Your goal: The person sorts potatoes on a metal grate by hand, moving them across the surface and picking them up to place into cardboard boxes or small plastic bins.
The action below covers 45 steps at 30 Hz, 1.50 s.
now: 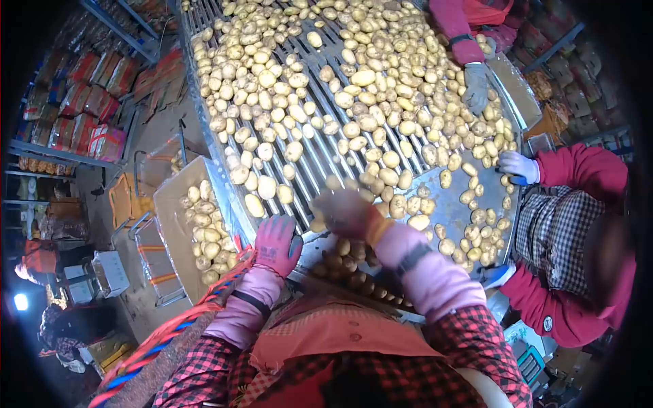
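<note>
My left hand (275, 243), in a pink glove with dark fingertips, rests on the near edge of the sorting table (309, 160), fingers stretched out and holding nothing. My right hand (350, 214), in a dark glove, is smeared by motion above the near end of the metal bars. Its fingers cannot be made out, nor whether a potato is in them. Potatoes (388, 160) lie around it and across the bars. More potatoes sit in shadow below my right wrist, close to the apron (340, 336).
At left stands a cardboard box (178, 204) part-filled with potatoes. A braided rope (173, 316) runs beside my left arm. At right, a co-worker's gloved hand (518, 166) touches the table's side; another person's grey glove (475, 88) is over potatoes farther up. Stacked boxes (88, 88) line the left.
</note>
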### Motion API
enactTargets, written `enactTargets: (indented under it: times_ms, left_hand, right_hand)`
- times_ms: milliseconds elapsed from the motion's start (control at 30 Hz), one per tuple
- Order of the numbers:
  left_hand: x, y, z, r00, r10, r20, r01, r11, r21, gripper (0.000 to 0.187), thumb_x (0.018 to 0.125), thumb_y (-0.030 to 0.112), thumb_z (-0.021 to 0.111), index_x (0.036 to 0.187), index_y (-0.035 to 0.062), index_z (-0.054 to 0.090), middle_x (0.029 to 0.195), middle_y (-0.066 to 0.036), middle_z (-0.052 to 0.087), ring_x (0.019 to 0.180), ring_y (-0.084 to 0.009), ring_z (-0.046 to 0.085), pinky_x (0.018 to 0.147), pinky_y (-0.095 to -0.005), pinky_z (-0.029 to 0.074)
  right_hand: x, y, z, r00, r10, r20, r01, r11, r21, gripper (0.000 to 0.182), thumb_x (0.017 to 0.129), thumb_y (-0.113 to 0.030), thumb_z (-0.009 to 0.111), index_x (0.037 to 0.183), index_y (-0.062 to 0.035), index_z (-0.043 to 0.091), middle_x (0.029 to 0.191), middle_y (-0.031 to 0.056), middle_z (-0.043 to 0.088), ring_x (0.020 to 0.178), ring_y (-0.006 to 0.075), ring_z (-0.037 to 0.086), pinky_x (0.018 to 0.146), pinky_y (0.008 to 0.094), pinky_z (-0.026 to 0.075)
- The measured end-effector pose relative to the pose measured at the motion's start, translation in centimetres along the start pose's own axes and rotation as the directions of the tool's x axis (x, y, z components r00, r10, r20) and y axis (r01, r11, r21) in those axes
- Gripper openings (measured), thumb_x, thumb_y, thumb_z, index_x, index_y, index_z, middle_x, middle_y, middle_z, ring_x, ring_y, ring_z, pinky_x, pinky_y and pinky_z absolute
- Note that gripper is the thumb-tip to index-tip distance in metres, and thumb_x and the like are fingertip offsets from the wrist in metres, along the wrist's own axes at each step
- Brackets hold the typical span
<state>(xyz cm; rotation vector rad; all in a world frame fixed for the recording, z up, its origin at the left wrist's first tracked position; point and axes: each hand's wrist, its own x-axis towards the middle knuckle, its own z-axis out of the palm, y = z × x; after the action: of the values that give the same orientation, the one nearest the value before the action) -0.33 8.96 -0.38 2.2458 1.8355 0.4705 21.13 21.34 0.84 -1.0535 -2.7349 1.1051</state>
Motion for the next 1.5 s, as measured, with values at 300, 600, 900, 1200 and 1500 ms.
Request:
enactTargets:
  times_ms: [300,600,900,1200,1500]
  left_hand:
    - [0.6,-1.0,0.6,0.999,0.017,-0.046,-0.019,0.998,-0.058,0.039,0.079,0.022,0.066,0.113,0.0043,0.059,0.111,-0.017,0.060,0.104,-0.0383,0.055,0.091,-0.0495,0.043]
    - [0.9,-0.8,0.4,0.990,0.005,-0.142,-0.016,0.997,-0.078,0.035,0.076,0.017,0.066,0.108,0.0054,0.065,0.114,-0.017,0.062,0.111,-0.0372,0.058,0.097,-0.0506,0.045]
    - [-0.1,-0.7,0.6,1.000,0.013,-0.018,-0.013,1.000,0.010,0.049,0.078,0.018,0.065,0.124,0.0050,0.055,0.122,-0.018,0.058,0.117,-0.0385,0.052,0.104,-0.0475,0.038]
    - [0.5,7.9,3.2,0.859,-0.175,0.481,0.502,0.103,-0.859,0.040,0.094,0.019,0.058,0.130,0.0034,0.054,0.112,-0.010,0.062,0.102,-0.0203,0.060,0.083,-0.0350,0.051]
    - [-3.4,4.9,2.7,0.818,0.253,0.516,0.481,0.189,-0.856,0.042,0.093,0.007,0.052,0.135,0.0054,0.051,0.125,-0.011,0.059,0.116,-0.0250,0.058,0.097,-0.0368,0.047]
  right_hand:
    - [3.7,5.8,-6.9,0.805,-0.064,-0.590,0.044,0.998,-0.048,0.037,0.085,-0.026,0.067,0.121,-0.0167,0.064,0.112,0.0084,0.068,0.104,0.0269,0.064,0.089,0.0370,0.051]
    - [15.7,9.9,-10.0,0.945,0.257,-0.203,-0.283,0.953,-0.113,0.056,0.080,-0.043,0.068,0.130,-0.0214,0.056,0.122,0.0118,0.063,0.115,0.0334,0.058,0.097,0.0449,0.045]
    - [-6.2,9.3,-2.3,0.811,0.383,-0.442,-0.353,0.923,0.153,0.049,0.082,-0.041,0.069,0.122,-0.0139,0.062,0.109,0.0145,0.066,0.101,0.0342,0.063,0.086,0.0434,0.050]
    - [-14.5,0.6,3.1,0.678,0.305,-0.669,-0.219,0.952,0.211,0.036,0.072,-0.028,0.077,0.100,-0.0083,0.067,0.095,0.0144,0.066,0.092,0.0356,0.062,0.084,0.0446,0.049]
    - [-6.4,1.0,1.4,0.723,0.119,-0.681,-0.144,0.989,0.020,0.031,0.081,-0.027,0.070,0.107,-0.0099,0.067,0.110,0.0091,0.066,0.104,0.0291,0.060,0.090,0.0415,0.047]
